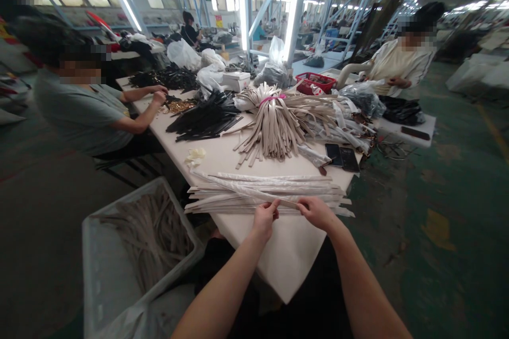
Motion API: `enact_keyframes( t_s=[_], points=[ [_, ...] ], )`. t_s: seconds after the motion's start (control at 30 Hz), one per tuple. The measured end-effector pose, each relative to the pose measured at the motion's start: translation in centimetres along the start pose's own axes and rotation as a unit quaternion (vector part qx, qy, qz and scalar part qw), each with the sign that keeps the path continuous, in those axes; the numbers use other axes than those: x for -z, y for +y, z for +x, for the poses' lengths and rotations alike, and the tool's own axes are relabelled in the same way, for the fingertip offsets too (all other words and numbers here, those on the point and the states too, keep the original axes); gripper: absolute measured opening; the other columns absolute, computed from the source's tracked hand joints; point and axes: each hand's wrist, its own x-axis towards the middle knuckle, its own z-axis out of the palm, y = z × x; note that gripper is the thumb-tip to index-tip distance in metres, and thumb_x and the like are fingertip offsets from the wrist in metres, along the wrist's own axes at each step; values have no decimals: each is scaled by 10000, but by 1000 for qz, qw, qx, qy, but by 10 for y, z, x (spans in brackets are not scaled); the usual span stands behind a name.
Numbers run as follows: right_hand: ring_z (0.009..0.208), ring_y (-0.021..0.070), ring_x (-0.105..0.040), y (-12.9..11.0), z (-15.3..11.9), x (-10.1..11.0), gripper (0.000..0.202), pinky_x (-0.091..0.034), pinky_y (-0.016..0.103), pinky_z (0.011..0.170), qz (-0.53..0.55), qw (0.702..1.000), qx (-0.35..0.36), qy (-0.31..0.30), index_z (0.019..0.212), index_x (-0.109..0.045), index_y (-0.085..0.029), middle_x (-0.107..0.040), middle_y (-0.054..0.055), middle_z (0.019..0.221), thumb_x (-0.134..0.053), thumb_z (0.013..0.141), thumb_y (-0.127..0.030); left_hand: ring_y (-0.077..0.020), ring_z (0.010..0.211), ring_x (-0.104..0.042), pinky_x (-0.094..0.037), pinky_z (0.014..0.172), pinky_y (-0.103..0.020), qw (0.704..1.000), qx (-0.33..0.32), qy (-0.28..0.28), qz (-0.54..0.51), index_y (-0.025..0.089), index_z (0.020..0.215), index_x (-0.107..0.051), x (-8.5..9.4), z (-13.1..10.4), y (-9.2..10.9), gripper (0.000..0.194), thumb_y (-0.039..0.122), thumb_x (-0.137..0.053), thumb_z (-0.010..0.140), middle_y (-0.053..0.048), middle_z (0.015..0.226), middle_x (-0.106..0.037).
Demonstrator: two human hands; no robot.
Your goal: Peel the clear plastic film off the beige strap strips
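Between my two hands a long pale strap (238, 189) is stretched, its far end reaching up to the left over other straps. My left hand (265, 218) pinches it near the middle of the stack. Close to the strap's right end, my right hand (317, 212) has thumb and fingers closed on it. Beneath lies a flat stack of whitish wrapped straps (222, 202), side by side across the table. Just beyond is a fanned bundle of beige straps (274, 130), tied with a pink band (271, 99).
A plastic bin (89, 243) of taupe strips stands at the lower left. Black straps (204, 116), a red basket (314, 83) and two phones (341, 157) lie on the table (288, 254). One co-worker (79, 111) sits left; another person (405, 63) is at right.
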Motion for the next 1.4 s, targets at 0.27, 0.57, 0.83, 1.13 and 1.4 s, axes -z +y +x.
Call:
enact_keyframes(
  t_s=[0.27, 0.57, 0.83, 1.13, 1.4],
  points=[
    [647, 166, -568, 2, 7, -1, 264, -334, 269, 621, 29, 999, 5, -14, 754, -681, -190, -686, 33, 711, -520, 930, -304, -78, 463, -441, -335, 491, -238, 1000, -1, -5, 20, 111, 644, -629, -9, 3, -6, 528, 559, -879, 523, 13, 523, -519],
    [613, 159, -543, 20, -3, 6, 282, -353, 266, 609, 70, 997, -15, -13, 673, -608, -192, -607, -6, 623, -519, 910, -317, -76, 478, -498, -403, 492, -217, 999, 17, 6, -37, 105, 741, -652, -5, 3, 3, 478, 493, -881, 581, 6, 580, -569],
    [629, 171, -548, 24, -6, 6, 303, -368, 279, 626, 96, 995, -28, -5, 686, -611, -190, -610, 1, 632, -503, 914, -358, -124, 512, -626, -519, 540, -266, 992, 56, 35, -111, 119, 888, -602, 0, -1, 5, 362, 469, -686, 844, -107, 843, -716],
    [618, 166, -538, 32, -10, -8, 300, -362, 272, 613, 127, 991, -40, 3, 691, -620, -181, -616, 7, 638, -514, 908, -358, -156, 561, -677, -553, 570, -286, 997, -5, 65, -51, 125, 938, -584, 26, 10, 0, 320, 434, -643, 877, -130, 862, -727],
    [595, 154, -505, 15, 3, -22, 344, -335, 268, 597, 136, 990, -25, 9, 625, -561, -192, -561, -8, 591, -497, 921, -356, -148, 510, -631, -522, 502, -265, 998, -41, 19, 38, 87, 838, -676, 11, 0, -15, 475, 548, -738, 742, -104, 707, -691]
  ],
)
